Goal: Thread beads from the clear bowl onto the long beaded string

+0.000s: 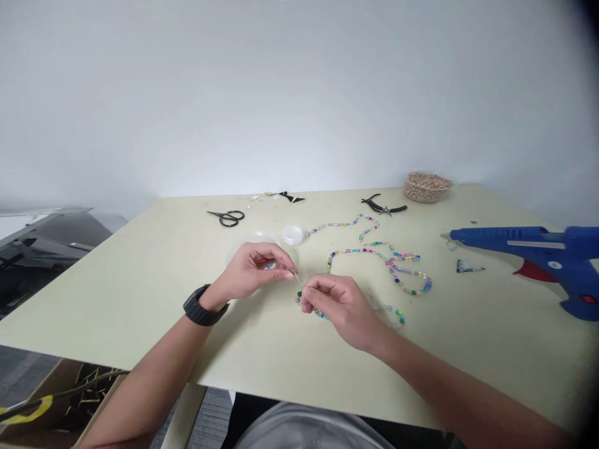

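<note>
My left hand (255, 272), with a black watch on its wrist, pinches a small bead (293, 271) between thumb and fingertips. A short, pale length of thread (299, 281) runs from there to my right hand (340, 304), whose thumb and forefinger are closed on it. Whether a needle is on the thread is too small to tell. A long string of multicoloured beads (358, 251) winds over the table behind and beside my right hand, partly hidden by it. Its far end reaches a white spool (294, 234). A clear round dish (237, 247) lies partly behind my left hand.
On the pale table (140, 280) lie black scissors (228, 217), pliers (384, 207), dark scraps (292, 197) and a small foil-like piece (468, 267). A tub of brown pellets (427, 187) stands back right. A blue glue gun (528, 243) rests at right. A cardboard box (51, 399) is below left.
</note>
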The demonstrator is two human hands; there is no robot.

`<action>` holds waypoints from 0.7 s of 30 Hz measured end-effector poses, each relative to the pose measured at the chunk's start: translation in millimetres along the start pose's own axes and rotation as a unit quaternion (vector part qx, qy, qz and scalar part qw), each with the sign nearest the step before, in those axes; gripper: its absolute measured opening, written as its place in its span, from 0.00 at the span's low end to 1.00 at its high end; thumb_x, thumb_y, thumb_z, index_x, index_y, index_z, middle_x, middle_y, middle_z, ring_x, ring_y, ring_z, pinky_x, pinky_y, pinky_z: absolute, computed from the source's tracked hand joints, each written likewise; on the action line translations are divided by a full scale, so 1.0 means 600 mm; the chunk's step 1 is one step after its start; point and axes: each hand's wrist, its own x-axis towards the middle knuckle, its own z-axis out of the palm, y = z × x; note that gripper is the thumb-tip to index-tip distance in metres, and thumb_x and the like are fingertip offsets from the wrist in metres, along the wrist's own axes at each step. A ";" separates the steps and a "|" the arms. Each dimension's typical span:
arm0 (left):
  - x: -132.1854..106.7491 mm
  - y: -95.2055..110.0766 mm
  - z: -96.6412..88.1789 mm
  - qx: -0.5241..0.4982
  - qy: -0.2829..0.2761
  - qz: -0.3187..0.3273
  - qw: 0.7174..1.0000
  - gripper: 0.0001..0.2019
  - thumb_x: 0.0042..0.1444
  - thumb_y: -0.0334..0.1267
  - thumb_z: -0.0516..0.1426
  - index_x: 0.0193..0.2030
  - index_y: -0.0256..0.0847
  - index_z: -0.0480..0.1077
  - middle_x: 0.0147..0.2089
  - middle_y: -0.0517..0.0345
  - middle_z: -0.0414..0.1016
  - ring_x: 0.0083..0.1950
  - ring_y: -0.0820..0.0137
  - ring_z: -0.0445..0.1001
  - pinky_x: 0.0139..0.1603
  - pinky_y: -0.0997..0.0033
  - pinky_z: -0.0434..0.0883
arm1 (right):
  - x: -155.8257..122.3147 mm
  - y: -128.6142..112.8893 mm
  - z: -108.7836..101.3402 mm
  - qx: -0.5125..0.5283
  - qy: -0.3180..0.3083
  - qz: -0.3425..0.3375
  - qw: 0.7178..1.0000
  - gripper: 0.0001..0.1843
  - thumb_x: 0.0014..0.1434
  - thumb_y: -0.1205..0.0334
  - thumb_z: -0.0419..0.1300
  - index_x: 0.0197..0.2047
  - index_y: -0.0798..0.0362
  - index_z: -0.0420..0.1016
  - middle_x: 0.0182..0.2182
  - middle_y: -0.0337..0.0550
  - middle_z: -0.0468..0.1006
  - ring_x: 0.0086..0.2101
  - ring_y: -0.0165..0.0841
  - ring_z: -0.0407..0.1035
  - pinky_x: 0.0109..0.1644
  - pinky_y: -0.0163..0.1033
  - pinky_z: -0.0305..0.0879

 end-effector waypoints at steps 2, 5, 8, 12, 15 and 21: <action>0.000 0.000 0.000 0.003 0.000 -0.003 1.000 0.06 0.52 0.34 0.71 0.36 0.38 0.81 0.34 0.55 0.81 0.34 0.75 0.74 0.38 0.75 0.71 | 0.000 0.001 0.000 -0.001 -0.002 0.000 1.000 0.14 0.65 0.61 0.59 0.28 0.54 0.75 0.26 0.40 0.76 0.31 0.30 0.69 0.39 0.36 0.67; 0.000 0.000 -0.001 0.004 0.001 -0.004 1.000 0.07 0.51 0.34 0.71 0.36 0.38 0.81 0.34 0.55 0.81 0.34 0.75 0.73 0.38 0.74 0.71 | -0.001 0.003 0.000 -0.004 -0.004 -0.002 1.000 0.14 0.65 0.61 0.58 0.28 0.54 0.75 0.27 0.40 0.77 0.31 0.30 0.70 0.40 0.37 0.68; 0.001 0.000 -0.002 0.008 0.001 -0.008 1.000 0.07 0.51 0.35 0.71 0.36 0.37 0.80 0.34 0.54 0.81 0.34 0.74 0.74 0.38 0.73 0.71 | -0.001 0.004 0.001 -0.002 -0.004 -0.002 1.000 0.14 0.65 0.61 0.58 0.28 0.54 0.75 0.26 0.40 0.76 0.31 0.30 0.69 0.40 0.36 0.67; 0.002 0.001 -0.002 0.011 0.002 -0.014 1.000 0.08 0.51 0.36 0.71 0.35 0.37 0.80 0.33 0.53 0.82 0.34 0.73 0.75 0.38 0.73 0.71 | 0.000 0.003 0.002 -0.002 -0.006 0.002 1.000 0.14 0.65 0.61 0.58 0.28 0.54 0.75 0.26 0.40 0.76 0.31 0.30 0.70 0.39 0.36 0.67; 0.002 0.000 -0.001 0.013 0.000 -0.015 1.000 0.08 0.51 0.36 0.71 0.35 0.37 0.80 0.33 0.54 0.81 0.34 0.72 0.75 0.38 0.73 0.72 | 0.000 0.003 0.003 -0.004 -0.007 0.005 1.000 0.14 0.65 0.61 0.58 0.27 0.54 0.75 0.26 0.40 0.76 0.31 0.30 0.70 0.39 0.37 0.67; 0.001 -0.003 -0.003 0.020 -0.001 -0.018 1.000 0.08 0.51 0.37 0.71 0.36 0.37 0.80 0.34 0.53 0.81 0.36 0.71 0.77 0.39 0.72 0.73 | -0.001 0.005 0.003 -0.005 -0.008 0.006 1.000 0.14 0.65 0.61 0.58 0.28 0.53 0.75 0.26 0.40 0.77 0.31 0.31 0.70 0.39 0.37 0.67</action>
